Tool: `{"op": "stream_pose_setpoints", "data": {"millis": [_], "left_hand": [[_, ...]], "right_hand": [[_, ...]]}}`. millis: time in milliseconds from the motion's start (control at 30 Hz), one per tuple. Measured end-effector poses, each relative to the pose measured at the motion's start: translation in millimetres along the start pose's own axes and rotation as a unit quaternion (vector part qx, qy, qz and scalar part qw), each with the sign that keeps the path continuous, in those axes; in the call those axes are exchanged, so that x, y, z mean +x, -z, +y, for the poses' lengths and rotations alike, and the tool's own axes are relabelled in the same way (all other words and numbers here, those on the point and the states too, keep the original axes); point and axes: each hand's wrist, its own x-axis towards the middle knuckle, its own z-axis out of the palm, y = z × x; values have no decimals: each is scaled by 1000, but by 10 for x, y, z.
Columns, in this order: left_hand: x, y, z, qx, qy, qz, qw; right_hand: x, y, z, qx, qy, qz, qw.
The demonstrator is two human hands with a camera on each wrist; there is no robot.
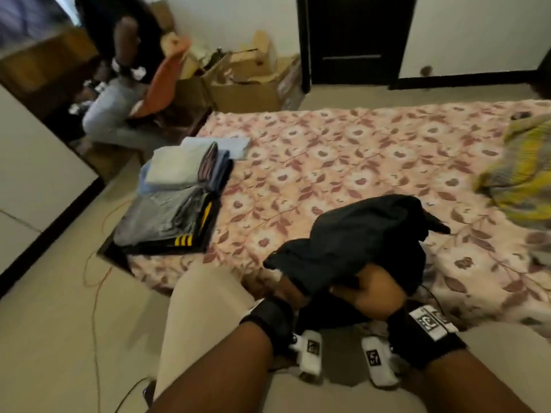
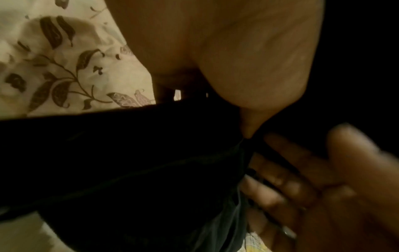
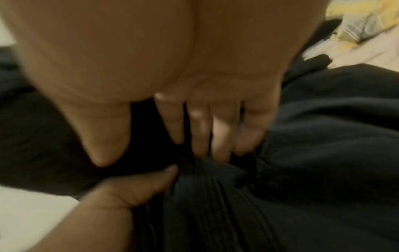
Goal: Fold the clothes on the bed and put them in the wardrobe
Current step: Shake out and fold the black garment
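With the crumpled black fabric garment [image 1: 357,245] bunched at the near edge of the floral-sheeted bed [image 1: 328,162], the left hand [image 1: 287,289] and right hand [image 1: 377,289] pinch its gathered hem and should draw apart evenly, spreading it flat before creasing.

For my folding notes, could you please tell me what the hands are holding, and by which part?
Both the left hand and the right hand grip a bunched black garment by its near edge, over the bed. Which part of the garment cannot be told.

Left hand [image 1: 290,289] and right hand [image 1: 377,289] side by side — fingers curled, gripping.
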Motion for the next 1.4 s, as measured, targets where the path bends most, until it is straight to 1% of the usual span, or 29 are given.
{"op": "stream_pose_setpoints", "data": {"millis": [33, 67, 100, 133, 167, 200, 233, 267, 300, 333, 367, 400, 467, 533, 600, 633, 700, 767, 833, 900, 967, 1033, 1067, 1133, 1167, 1233, 1267, 1300, 1400], "left_hand": [[-27, 70, 126, -15, -32, 52, 998], [-21, 137, 204, -24, -27, 70, 997], [-79, 238, 312, -70, -2, 62, 996], [-133, 264, 269, -82, -23, 56, 995], [-169, 270, 223, -90, -38, 53, 994], [-185, 276, 175, -80, -50, 52, 994], [-219, 281, 140, -71, -53, 40, 995], [-219, 280, 120, -70, -63, 32, 995], [-203, 284, 119, -59, -72, 8, 996], [-189, 273, 116, -40, -84, -8, 996], [-180, 265, 78, -43, -89, -28, 995], [-180, 259, 24, -71, -88, -46, 993], [-217, 262, -21, -128, -77, -68, 986], [-218, 239, -46, -172, -55, -59, 982], [-196, 220, -24, -216, -49, -22, 975], [-165, 206, -4, -242, -55, -1, 969], [-109, 190, 11, -281, -44, 37, 958], [-69, 182, -17, -271, -14, 62, 961], [-63, 173, -34, -204, 3, 76, 976], [-76, 158, -24, -151, 8, 93, 984], [-68, 151, 0, -152, 22, 130, 980], [-53, 158, -21, -178, 52, 169, 968], [-59, 177, -21, -182, 63, 185, 964], [-79, 221, -37, -164, 58, 210, 962], [-101, 243, -30, -151, 42, 228, 961], [-105, 280, -57, -150, -20, 277, 949], [-94, 294, -73, -155, -48, 287, 944], [-77, 300, -86, -150, -69, 281, 945], [-71, 302, -87, -111, -98, 211, 966]], "right_hand": [[61, -59, 28, -3, -12, 71, 997], [100, -66, 10, 20, -29, 149, 988], [122, -103, -8, 42, -55, 189, 980], [143, -124, -116, 65, -56, 222, 971], [171, -181, -148, 59, -36, 236, 969], [175, -215, -203, 30, -12, 222, 975], [201, -254, -165, -1, 10, 191, 981], [242, -276, -137, -35, 25, 145, 988], [281, -313, -92, -60, 34, 95, 993], [304, -335, -93, -79, 30, 42, 995], [334, -363, -87, -93, 27, 7, 995], [369, -383, -80, -103, 23, -19, 994], [407, -420, -34, -124, 29, -46, 991], [435, -446, 8, -149, 14, -66, 987], [448, -446, 33, -157, -1, -60, 986], [453, -429, 39, -156, -8, -46, 987], [481, -381, 56, -145, -13, -1, 989], [518, -336, 97, -136, -12, 37, 990], [558, -291, 142, -154, -20, 45, 987], [608, -235, 191, -217, -49, 65, 973], [631, -183, 221, -259, -61, 124, 956], [620, -155, 207, -262, -22, 176, 949], [610, -154, 190, -258, 7, 188, 948], [575, -159, 137, -259, 50, 181, 947], [559, -162, 111, -258, 61, 172, 949], [545, -169, 109, -272, 71, 149, 948], [545, -168, 131, -287, 64, 135, 946], [546, -156, 161, -304, 47, 118, 944], [536, -80, 252, -347, -19, 77, 934]]}}
